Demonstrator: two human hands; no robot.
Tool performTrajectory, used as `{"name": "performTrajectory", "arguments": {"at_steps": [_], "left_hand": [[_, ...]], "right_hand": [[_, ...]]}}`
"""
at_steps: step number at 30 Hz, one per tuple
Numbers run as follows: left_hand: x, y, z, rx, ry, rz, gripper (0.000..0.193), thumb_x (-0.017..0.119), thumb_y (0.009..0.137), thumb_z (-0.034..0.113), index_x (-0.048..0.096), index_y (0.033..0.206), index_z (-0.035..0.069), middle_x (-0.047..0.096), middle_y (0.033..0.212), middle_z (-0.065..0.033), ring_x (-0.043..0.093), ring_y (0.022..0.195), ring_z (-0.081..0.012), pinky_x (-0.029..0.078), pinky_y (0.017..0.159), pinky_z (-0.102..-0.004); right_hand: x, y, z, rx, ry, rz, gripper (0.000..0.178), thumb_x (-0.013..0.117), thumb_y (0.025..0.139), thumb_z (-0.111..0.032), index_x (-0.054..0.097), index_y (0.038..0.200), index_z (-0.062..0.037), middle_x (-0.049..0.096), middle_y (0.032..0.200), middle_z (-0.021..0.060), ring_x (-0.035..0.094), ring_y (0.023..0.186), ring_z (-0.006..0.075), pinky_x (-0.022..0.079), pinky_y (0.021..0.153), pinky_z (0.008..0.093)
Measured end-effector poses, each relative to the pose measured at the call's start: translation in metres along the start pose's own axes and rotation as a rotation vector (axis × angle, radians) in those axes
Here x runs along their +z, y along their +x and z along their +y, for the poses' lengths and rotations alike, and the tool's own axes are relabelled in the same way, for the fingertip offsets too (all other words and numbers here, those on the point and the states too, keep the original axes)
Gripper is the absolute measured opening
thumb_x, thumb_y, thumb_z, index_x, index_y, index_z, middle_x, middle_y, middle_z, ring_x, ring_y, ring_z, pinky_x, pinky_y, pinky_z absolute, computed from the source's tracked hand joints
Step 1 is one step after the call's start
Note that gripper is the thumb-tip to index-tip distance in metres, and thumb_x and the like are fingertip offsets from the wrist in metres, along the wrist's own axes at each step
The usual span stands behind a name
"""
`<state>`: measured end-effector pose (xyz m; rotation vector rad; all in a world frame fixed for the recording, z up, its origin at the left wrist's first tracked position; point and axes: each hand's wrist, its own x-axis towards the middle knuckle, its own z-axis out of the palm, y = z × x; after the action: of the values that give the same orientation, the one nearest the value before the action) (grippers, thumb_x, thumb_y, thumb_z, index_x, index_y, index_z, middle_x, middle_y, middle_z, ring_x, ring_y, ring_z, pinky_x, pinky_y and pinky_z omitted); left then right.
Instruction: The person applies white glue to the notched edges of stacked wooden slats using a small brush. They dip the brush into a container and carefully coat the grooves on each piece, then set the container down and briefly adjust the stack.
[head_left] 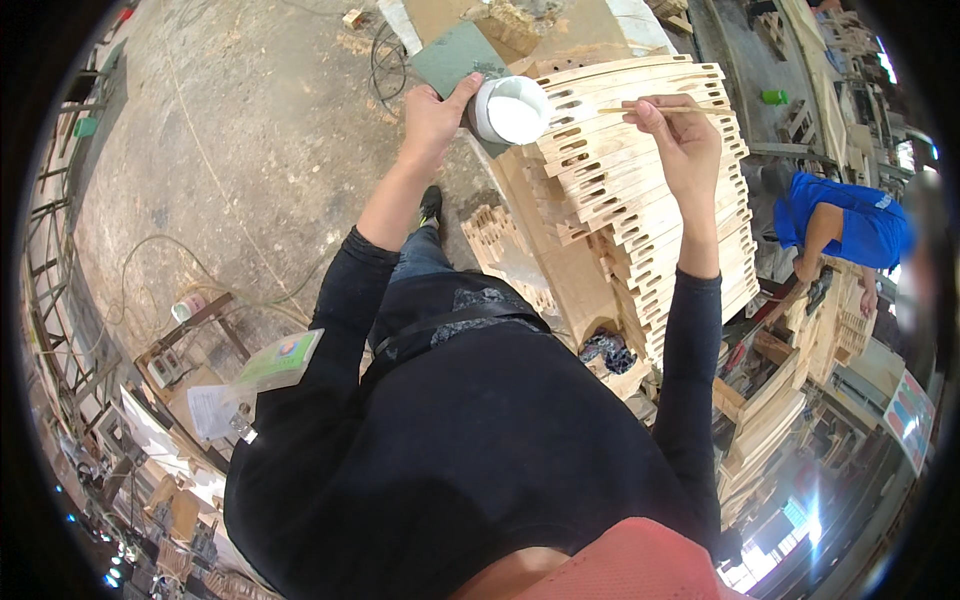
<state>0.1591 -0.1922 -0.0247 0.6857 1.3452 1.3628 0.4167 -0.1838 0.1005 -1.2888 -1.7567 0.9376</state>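
Note:
My left hand (pixel 436 122) is closed round the side of a white cup (pixel 487 112) with white stuff, perhaps glue, inside. Under the cup lies a grey-green board (pixel 455 58). In my right hand (pixel 686 140) a thin wooden stick (pixel 612 110) is pinched, its tip pointing left toward the cup. Below the stick, pale wooden slats (pixel 640 160) lie side by side in a long row. Oblong slots run along their left ends; some slots look darker or whitish inside, too small to make out fully.
More slotted slats (pixel 494 238) are stacked low by my leg. A dark patterned cloth (pixel 608 352) sits beside the row. To the right a co-worker in a blue shirt (pixel 840 220) bends over wooden pieces. A cable (pixel 388 62) lies coiled on the concrete floor (pixel 250 110).

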Motion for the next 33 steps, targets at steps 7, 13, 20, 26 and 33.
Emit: {"name": "performTrajectory", "arguments": {"at_steps": [7, 13, 20, 26, 33], "left_hand": [[0.019, -0.008, 0.004, -0.055, -0.046, -0.087, 0.03, 0.074, 0.081, 0.023, 0.067, 0.092, -0.004, 0.068, 0.081, -0.0075, 0.064, 0.064, -0.0131, 0.051, 0.054, -0.0263], [0.019, -0.008, -0.003, -0.022, -0.078, -0.11, 0.03, 0.074, 0.081, 0.023, 0.066, 0.092, -0.004, 0.068, 0.082, -0.0083, 0.065, 0.065, -0.0129, 0.051, 0.053, -0.0259], [0.026, -0.013, -0.001, -0.061, -0.09, -0.065, 0.027, 0.072, 0.083, 0.018, 0.066, 0.091, -0.006, 0.069, 0.085, -0.0098, 0.063, 0.068, -0.0126, 0.05, 0.057, -0.0267], [0.024, -0.012, -0.004, -0.063, -0.093, -0.069, 0.027, 0.072, 0.082, 0.019, 0.066, 0.093, -0.005, 0.069, 0.085, -0.0089, 0.064, 0.067, -0.0129, 0.051, 0.055, -0.0262], [0.004, -0.005, -0.009, -0.071, -0.112, -0.02, 0.026, 0.073, 0.082, 0.019, 0.067, 0.09, -0.005, 0.069, 0.085, -0.0096, 0.063, 0.064, -0.0137, 0.05, 0.052, -0.0281]], "right_hand": [[0.023, -0.025, 0.012, 0.126, 0.072, 0.038, 0.02, 0.067, 0.088, -0.015, 0.063, 0.087, 0.0046, 0.069, 0.082, 0.0083, 0.069, 0.078, 0.0138, 0.053, 0.07, 0.0228], [0.023, -0.027, 0.018, 0.342, 0.385, 0.059, 0.022, 0.064, 0.09, -0.017, 0.059, 0.093, 0.0043, 0.068, 0.084, 0.0169, 0.069, 0.079, 0.0202, 0.056, 0.073, 0.0261], [0.019, -0.03, 0.031, 0.499, 0.687, 0.115, 0.025, 0.064, 0.09, -0.019, 0.057, 0.101, 0.0026, 0.067, 0.095, 0.0174, 0.068, 0.087, 0.0213, 0.056, 0.074, 0.0272], [0.01, -0.026, 0.052, 0.624, 0.625, 0.141, 0.027, 0.064, 0.09, -0.023, 0.056, 0.099, 0.0002, 0.067, 0.096, 0.0168, 0.067, 0.086, 0.0195, 0.056, 0.074, 0.0272], [-0.002, -0.029, 0.07, 0.471, 0.466, 0.217, 0.027, 0.063, 0.091, -0.024, 0.056, 0.099, 0.0004, 0.067, 0.091, 0.0153, 0.067, 0.082, 0.0197, 0.055, 0.072, 0.0285]]}}
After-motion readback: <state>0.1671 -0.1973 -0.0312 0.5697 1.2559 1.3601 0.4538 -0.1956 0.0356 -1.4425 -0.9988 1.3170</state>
